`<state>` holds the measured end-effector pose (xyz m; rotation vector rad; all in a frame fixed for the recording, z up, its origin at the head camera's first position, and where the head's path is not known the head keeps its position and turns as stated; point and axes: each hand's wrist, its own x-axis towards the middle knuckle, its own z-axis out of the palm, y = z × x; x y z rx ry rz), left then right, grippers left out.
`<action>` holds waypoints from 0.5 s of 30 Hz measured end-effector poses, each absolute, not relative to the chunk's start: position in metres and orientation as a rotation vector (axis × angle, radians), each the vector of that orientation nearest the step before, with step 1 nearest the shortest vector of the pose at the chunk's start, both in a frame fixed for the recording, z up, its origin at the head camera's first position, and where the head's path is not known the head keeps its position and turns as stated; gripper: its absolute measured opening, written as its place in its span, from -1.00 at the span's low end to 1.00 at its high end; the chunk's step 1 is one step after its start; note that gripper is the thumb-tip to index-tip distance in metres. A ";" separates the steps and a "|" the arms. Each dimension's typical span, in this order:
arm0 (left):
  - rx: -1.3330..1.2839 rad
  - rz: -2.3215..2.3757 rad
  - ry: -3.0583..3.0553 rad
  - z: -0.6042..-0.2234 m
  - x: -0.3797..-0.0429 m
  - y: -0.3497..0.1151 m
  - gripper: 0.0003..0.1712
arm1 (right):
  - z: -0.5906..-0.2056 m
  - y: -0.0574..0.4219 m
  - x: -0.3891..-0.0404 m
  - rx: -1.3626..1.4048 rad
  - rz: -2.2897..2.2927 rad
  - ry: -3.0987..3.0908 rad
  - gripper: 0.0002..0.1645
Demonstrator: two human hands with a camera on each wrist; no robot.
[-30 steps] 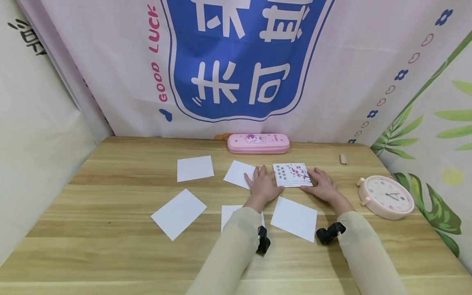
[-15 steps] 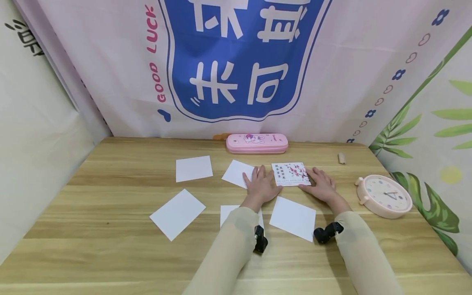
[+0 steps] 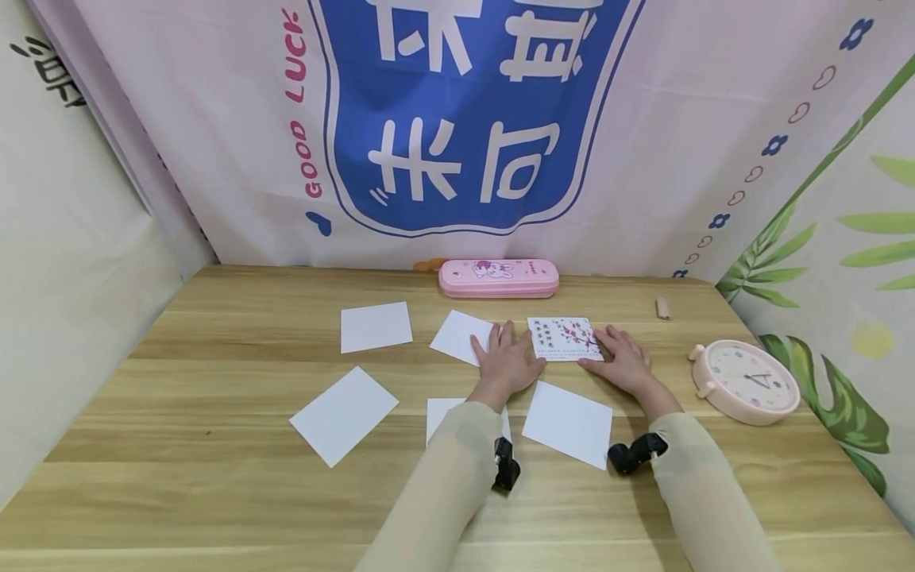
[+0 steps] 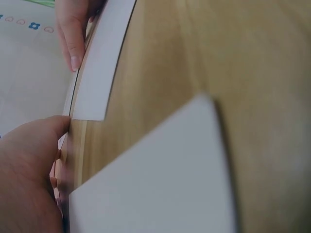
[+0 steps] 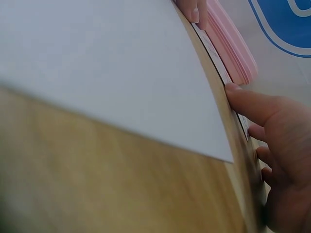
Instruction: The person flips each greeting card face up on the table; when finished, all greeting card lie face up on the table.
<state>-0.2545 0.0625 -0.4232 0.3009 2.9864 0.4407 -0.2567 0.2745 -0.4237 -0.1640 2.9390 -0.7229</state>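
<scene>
A postcard (image 3: 561, 338) printed with a blossom branch and dark characters lies flat on the wooden table, between both hands. My left hand (image 3: 506, 364) rests at its left end, fingers spread and thumb near the lower left corner. Those fingers overlap a blank white card (image 3: 456, 335). At the postcard's right end, my right hand (image 3: 623, 362) touches the edge, its thumb at the lower right corner in the head view. The right wrist view has the right thumb (image 5: 255, 104) against the postcard's near edge. Another white card (image 3: 569, 425) lies just in front of the postcard.
More white cards lie to the left, one at the back (image 3: 376, 326) and one nearer (image 3: 345, 415). My left sleeve partly covers another card (image 3: 438, 413). A pink pencil case (image 3: 498, 278), a small beige block (image 3: 663, 308) and a pink clock (image 3: 747, 381) stand around.
</scene>
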 end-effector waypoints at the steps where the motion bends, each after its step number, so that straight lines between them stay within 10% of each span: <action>1: 0.301 0.439 2.986 -0.423 -0.254 0.063 -0.32 | -0.424 0.275 -0.256 -0.166 -0.725 2.942 -0.03; 15: 0.310 0.412 2.989 -0.424 -0.254 0.063 -0.34 | -0.426 0.277 -0.255 -0.159 -0.776 2.957 -0.09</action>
